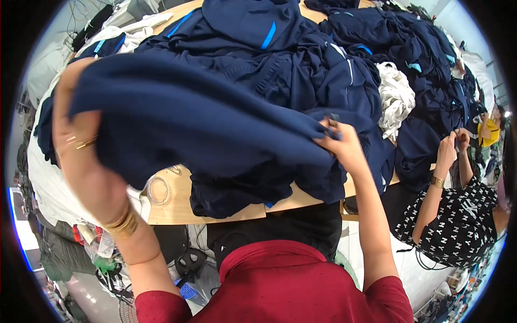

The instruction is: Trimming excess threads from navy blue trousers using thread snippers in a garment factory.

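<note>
A navy blue garment is stretched in the air between my two hands, above the near part of the table. At its left end my left hand, blurred by motion, grips the cloth, and some of its fingers are hidden behind the fabric. My right hand pinches the other end, fingers closed on the cloth. A small dark thing shows at those fingertips, too small to name. Which kind of garment it is, I cannot tell.
Navy garments with light blue stripes heap across the wooden table. A bundle of white strips lies right of centre. A clear ring rests near the front edge. At right, a co-worker's hands handle dark cloth.
</note>
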`<state>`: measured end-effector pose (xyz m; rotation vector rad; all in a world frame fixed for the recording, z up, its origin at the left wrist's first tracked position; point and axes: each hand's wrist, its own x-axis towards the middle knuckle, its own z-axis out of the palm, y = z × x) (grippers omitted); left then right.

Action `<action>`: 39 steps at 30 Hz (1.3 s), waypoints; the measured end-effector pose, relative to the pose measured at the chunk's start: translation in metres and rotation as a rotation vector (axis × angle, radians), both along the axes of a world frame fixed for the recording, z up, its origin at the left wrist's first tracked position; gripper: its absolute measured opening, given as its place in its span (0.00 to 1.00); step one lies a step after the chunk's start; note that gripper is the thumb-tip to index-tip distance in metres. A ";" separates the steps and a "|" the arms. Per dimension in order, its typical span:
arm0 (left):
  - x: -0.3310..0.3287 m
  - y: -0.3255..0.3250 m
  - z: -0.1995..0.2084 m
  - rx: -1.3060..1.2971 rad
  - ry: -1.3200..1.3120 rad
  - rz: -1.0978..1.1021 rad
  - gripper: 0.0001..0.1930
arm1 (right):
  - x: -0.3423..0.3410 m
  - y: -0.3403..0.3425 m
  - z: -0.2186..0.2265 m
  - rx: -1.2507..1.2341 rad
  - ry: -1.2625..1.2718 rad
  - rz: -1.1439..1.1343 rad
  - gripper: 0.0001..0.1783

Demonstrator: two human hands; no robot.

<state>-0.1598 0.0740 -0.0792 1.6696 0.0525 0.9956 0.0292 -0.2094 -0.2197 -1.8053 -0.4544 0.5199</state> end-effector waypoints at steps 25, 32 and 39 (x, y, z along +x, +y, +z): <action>-0.025 0.018 -0.154 0.649 0.527 0.497 0.06 | 0.021 -0.145 -0.046 -0.031 -0.051 -0.645 0.08; 0.023 -0.111 -0.153 0.351 0.518 -0.075 0.05 | -0.035 -0.101 -0.062 0.048 0.067 -0.639 0.11; 0.090 -0.187 -0.168 0.527 0.422 -0.446 0.24 | -0.054 -0.070 -0.053 0.072 -0.164 -0.334 0.08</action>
